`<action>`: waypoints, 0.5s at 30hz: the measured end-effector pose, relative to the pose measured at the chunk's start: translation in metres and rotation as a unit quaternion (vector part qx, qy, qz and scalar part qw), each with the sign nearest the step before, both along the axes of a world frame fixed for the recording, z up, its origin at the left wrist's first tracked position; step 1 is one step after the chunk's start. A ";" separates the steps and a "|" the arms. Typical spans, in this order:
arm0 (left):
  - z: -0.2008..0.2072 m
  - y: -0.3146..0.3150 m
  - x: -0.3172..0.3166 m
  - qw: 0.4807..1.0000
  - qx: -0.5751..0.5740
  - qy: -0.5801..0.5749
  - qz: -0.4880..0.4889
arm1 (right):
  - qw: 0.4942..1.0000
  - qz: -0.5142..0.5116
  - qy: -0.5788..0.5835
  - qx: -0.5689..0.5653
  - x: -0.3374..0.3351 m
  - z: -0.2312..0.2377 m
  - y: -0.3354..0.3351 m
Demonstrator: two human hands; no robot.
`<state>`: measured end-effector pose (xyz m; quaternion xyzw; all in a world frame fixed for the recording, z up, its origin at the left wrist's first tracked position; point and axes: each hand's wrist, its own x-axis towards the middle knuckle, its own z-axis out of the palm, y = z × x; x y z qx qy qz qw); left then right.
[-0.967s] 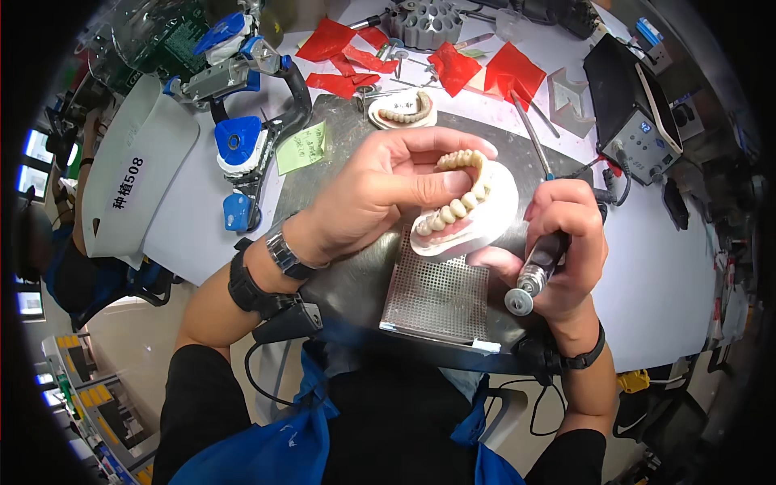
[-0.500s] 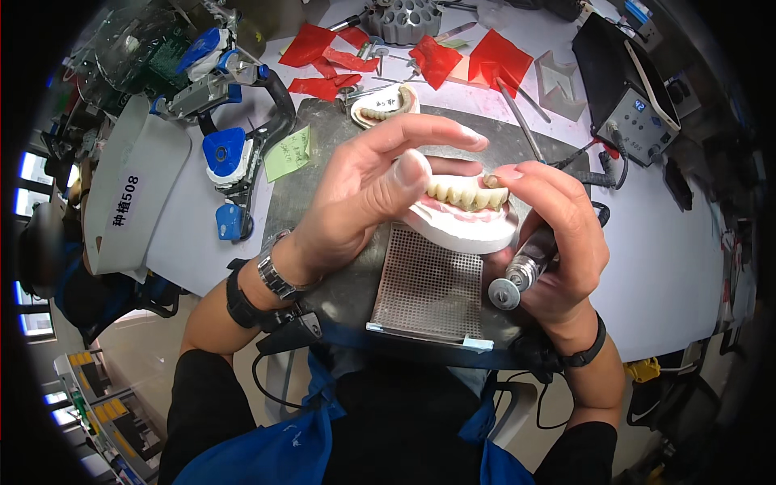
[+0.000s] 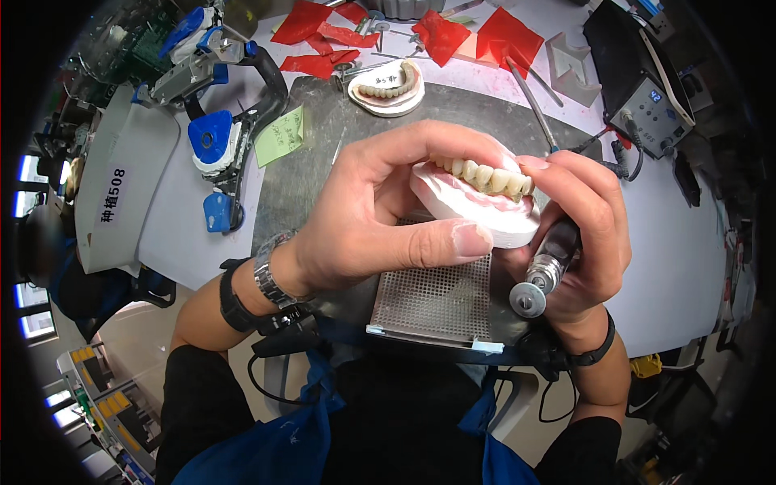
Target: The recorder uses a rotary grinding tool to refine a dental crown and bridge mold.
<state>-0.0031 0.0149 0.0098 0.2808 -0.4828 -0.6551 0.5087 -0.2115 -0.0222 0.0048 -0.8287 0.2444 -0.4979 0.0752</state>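
Note:
A white plaster dental model [image 3: 477, 214] with pink gum and a row of cream teeth [image 3: 485, 175] is held up over the bench, tilted. My left hand [image 3: 376, 206] is closed round its left side, the thumb along the front of the base and the other fingers curled behind. My right hand [image 3: 594, 222] grips a dark and silver rotary handpiece [image 3: 554, 259] tipped with a round grey disc [image 3: 528, 300] pointing toward me. The right fingertips touch the right end of the teeth. Part of the model's back is hidden by my left fingers.
Below the model lies a perforated metal grate [image 3: 432, 299]. Farther back is a second dental model [image 3: 386, 89], among red wax sheets [image 3: 509, 39] and small tools. A blue-and-white articulator [image 3: 214, 141] and green note [image 3: 280, 136] are left; a black control box [image 3: 651, 97] is at the right.
My left thumb has come down from above the teeth to the front of the base. The model has moved slightly right and tilted, and the handpiece has shifted right with my right hand.

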 end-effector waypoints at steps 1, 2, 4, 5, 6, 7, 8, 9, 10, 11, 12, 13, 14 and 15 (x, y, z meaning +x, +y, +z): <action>0.000 0.000 0.000 1.000 0.002 -0.004 0.000 | 1.000 0.000 0.001 0.001 0.000 0.000 0.000; 0.000 0.000 0.000 1.000 0.016 0.012 0.002 | 1.000 0.002 0.001 0.003 0.000 -0.001 0.000; -0.001 -0.002 0.002 0.999 -0.029 -0.018 -0.001 | 1.000 0.002 0.002 0.006 0.000 -0.001 0.000; -0.002 -0.002 0.002 0.999 -0.043 -0.028 -0.001 | 1.000 0.001 0.002 0.007 0.000 -0.001 0.000; -0.004 -0.002 0.002 0.998 -0.053 -0.029 -0.002 | 1.000 0.001 0.002 0.009 0.000 -0.002 0.000; -0.005 -0.002 0.002 0.998 -0.057 -0.029 -0.002 | 1.000 0.002 -0.002 0.013 0.001 -0.002 0.000; -0.006 -0.003 0.002 0.998 -0.062 -0.029 -0.002 | 1.000 0.006 -0.007 0.017 0.001 -0.002 0.000; -0.007 -0.004 0.002 0.997 -0.072 -0.032 -0.001 | 1.000 0.005 -0.007 0.018 0.000 -0.002 0.000; -0.008 -0.006 0.003 0.996 -0.089 -0.029 -0.008 | 1.000 0.005 -0.006 0.024 0.000 -0.002 0.000; -0.009 -0.008 0.004 0.996 -0.083 -0.034 -0.001 | 1.000 0.010 -0.005 0.026 -0.001 -0.002 -0.001; -0.009 -0.012 0.007 0.986 -0.140 -0.087 0.008 | 1.000 0.006 -0.004 0.029 -0.001 -0.002 -0.001; -0.009 -0.015 0.009 0.969 -0.199 -0.142 0.018 | 0.999 0.010 0.002 0.033 -0.002 -0.002 -0.003; -0.008 -0.017 0.012 0.970 -0.199 -0.139 0.017 | 0.999 0.016 0.002 0.037 -0.002 -0.003 -0.005; -0.007 -0.018 0.015 0.956 -0.219 -0.191 0.035 | 0.999 0.014 0.007 0.035 -0.002 -0.004 -0.007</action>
